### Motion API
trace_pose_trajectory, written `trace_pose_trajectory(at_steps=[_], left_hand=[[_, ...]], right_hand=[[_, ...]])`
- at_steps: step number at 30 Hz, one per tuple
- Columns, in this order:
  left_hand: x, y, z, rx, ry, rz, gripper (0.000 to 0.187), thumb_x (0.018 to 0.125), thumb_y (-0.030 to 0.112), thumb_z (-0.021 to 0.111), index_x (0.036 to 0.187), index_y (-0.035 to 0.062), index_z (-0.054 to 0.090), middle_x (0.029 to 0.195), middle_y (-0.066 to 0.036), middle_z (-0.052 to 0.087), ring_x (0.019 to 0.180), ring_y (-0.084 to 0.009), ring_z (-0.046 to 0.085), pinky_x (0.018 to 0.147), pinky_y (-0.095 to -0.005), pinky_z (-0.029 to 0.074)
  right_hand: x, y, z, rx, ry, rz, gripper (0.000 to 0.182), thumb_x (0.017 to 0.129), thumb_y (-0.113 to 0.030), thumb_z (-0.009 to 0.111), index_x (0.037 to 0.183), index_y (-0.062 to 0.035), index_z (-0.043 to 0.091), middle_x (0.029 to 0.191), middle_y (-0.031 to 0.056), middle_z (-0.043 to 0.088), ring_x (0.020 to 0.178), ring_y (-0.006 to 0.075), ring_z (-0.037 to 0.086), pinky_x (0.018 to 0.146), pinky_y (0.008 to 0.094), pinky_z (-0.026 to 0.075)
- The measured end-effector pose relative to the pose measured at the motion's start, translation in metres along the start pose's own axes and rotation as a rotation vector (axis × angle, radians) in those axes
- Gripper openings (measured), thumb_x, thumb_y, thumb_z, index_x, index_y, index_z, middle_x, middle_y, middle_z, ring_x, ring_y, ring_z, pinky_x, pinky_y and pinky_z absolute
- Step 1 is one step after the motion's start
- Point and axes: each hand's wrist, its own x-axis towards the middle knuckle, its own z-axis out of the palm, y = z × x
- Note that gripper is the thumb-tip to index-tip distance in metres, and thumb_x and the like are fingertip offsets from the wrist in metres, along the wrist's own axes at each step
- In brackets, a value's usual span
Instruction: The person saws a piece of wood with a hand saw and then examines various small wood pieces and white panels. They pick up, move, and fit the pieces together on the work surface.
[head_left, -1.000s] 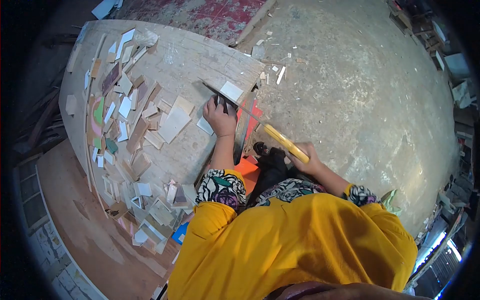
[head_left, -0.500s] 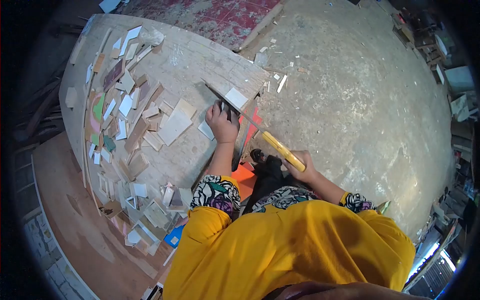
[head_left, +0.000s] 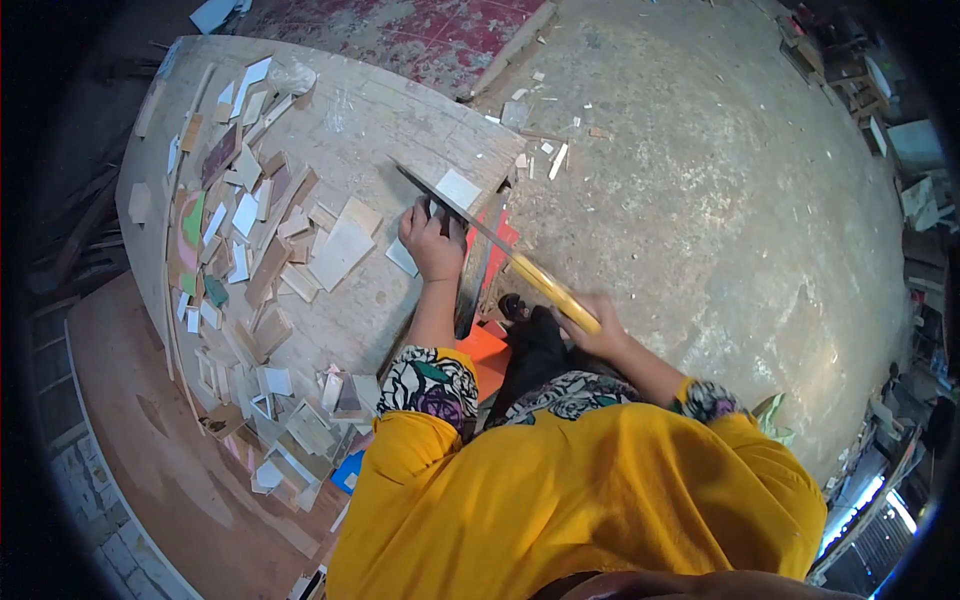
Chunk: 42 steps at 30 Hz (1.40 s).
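My right hand (head_left: pixel 592 326) is wrapped around the yellow handle of a handsaw (head_left: pixel 545 281). Its long blade slants up and left across the workbench edge, passing over a white board piece (head_left: pixel 458 188). My left hand (head_left: pixel 432 242) is bent over the board just left of the blade, fingers curled and pressing it down. A white end (head_left: pixel 402 259) shows on the near side of that hand; whether it belongs to the same board is hidden by the hand. Dark shadow covers the spot between the left fingers and the blade.
Many wood and board offcuts (head_left: pixel 270 265) lie heaped over the left of the worn workbench (head_left: pixel 370 120). Red and orange sheets (head_left: pixel 487 355) are below the bench edge by my legs. Small scraps (head_left: pixel 558 162) litter the concrete floor (head_left: pixel 700 180). Assorted clutter (head_left: pixel 850 75) lines the far right.
The saw and my right hand have shifted slightly up and left, the blade sliding further across the board. My left hand stays on the board; the whole view has drifted a little.
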Motion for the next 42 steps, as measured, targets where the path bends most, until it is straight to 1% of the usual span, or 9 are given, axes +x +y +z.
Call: trace_pose_trajectory(at_steps=[4, 10, 13, 15, 18, 28, 31, 35, 42], left_hand=[[0.013, 0.005, -0.009, 0.02, -0.018, -0.04, 0.021, 0.06, 0.011, 0.064, 0.08, 0.0024, 0.068, 0.116, -0.015, 0.055, 0.103, -0.034, 0.045, 0.092, -0.0444, 0.036], [0.007, 0.003, -0.005, 0.001, -0.014, -0.017, 0.018, 0.063, 0.01, 0.066, 0.079, 0.001, 0.067, 0.115, -0.016, 0.055, 0.105, -0.0346, 0.045, 0.091, -0.0431, 0.036], [0.006, 0.008, -0.01, -0.036, -0.092, 0.006, 0.03, 0.064, 0.011, 0.067, 0.092, -0.0006, 0.065, 0.112, -0.016, 0.055, 0.106, -0.0351, 0.045, 0.091, -0.0428, 0.036], [0.009, 0.013, -0.013, -0.083, -0.081, -0.121, 0.046, 0.065, 0.013, 0.068, 0.107, -0.0014, 0.058, 0.112, -0.017, 0.052, 0.107, -0.0358, 0.044, 0.092, -0.0438, 0.035], [0.01, 0.019, -0.017, 0.033, -0.162, -0.121, 0.055, 0.065, 0.015, 0.069, 0.115, -0.0012, 0.052, 0.116, -0.017, 0.048, 0.109, -0.0358, 0.042, 0.093, -0.0449, 0.033], [0.012, 0.022, -0.017, 0.064, -0.215, -0.076, 0.052, 0.063, 0.016, 0.067, 0.112, 0.0023, 0.055, 0.116, -0.015, 0.045, 0.11, -0.0342, 0.041, 0.093, -0.046, 0.032], [0.014, 0.021, -0.013, 0.156, -0.244, -0.148, 0.052, 0.063, 0.016, 0.064, 0.112, 0.0035, 0.055, 0.115, -0.015, 0.046, 0.11, -0.0342, 0.041, 0.093, -0.0461, 0.032], [0.011, 0.022, -0.016, 0.162, -0.228, -0.125, 0.052, 0.064, 0.017, 0.062, 0.114, 0.0042, 0.054, 0.115, -0.015, 0.047, 0.11, -0.0346, 0.041, 0.091, -0.0464, 0.033], [0.015, 0.023, -0.015, 0.124, -0.183, -0.121, 0.046, 0.066, 0.017, 0.06, 0.109, 0.0023, 0.056, 0.114, -0.016, 0.048, 0.109, -0.0343, 0.042, 0.09, -0.0463, 0.034]], right_hand=[[0.04, 0.005, 0.011, -0.069, -0.01, -0.094, 0.009, 0.075, -0.011, 0.062, 0.075, -0.0034, 0.058, 0.067, 0.0171, 0.056, 0.059, 0.0359, 0.055, 0.054, 0.0373, 0.044], [-0.007, 0.008, -0.015, 0.003, -0.054, -0.01, 0.011, 0.075, -0.012, 0.063, 0.074, -0.004, 0.056, 0.063, 0.0171, 0.054, 0.058, 0.0353, 0.054, 0.052, 0.0372, 0.042], [-0.02, 0.004, -0.008, -0.011, -0.037, 0.02, 0.011, 0.074, -0.012, 0.063, 0.074, -0.0038, 0.056, 0.062, 0.0172, 0.053, 0.056, 0.0353, 0.054, 0.051, 0.0369, 0.042], [-0.019, -0.002, -0.006, -0.017, -0.02, 0.014, 0.011, 0.074, -0.012, 0.063, 0.073, -0.0035, 0.055, 0.062, 0.0173, 0.052, 0.055, 0.0354, 0.053, 0.051, 0.0369, 0.042], [-0.019, -0.007, -0.007, 0.025, -0.003, 0.035, 0.012, 0.075, -0.011, 0.063, 0.073, -0.0031, 0.055, 0.061, 0.0168, 0.052, 0.053, 0.0354, 0.052, 0.05, 0.0372, 0.041], [0.013, -0.006, 0.016, -0.054, 0.039, -0.015, 0.012, 0.074, -0.014, 0.064, 0.074, -0.0044, 0.057, 0.059, 0.016, 0.053, 0.054, 0.0351, 0.054, 0.05, 0.0379, 0.043], [0.02, -0.005, 0.017, -0.079, 0.046, -0.04, 0.013, 0.074, -0.016, 0.064, 0.074, -0.0056, 0.058, 0.061, 0.0161, 0.055, 0.056, 0.035, 0.056, 0.051, 0.0384, 0.044], [0.011, 0.003, 0.019, -0.004, 0.029, -0.013, 0.014, 0.073, -0.019, 0.064, 0.076, -0.0063, 0.059, 0.064, 0.0173, 0.057, 0.058, 0.0355, 0.057, 0.052, 0.0397, 0.045], [0.057, -0.011, 0.028, -0.1, 0.055, -0.058, 0.012, 0.074, -0.019, 0.064, 0.079, -0.008, 0.061, 0.067, 0.0174, 0.058, 0.06, 0.0357, 0.057, 0.055, 0.0406, 0.045]])
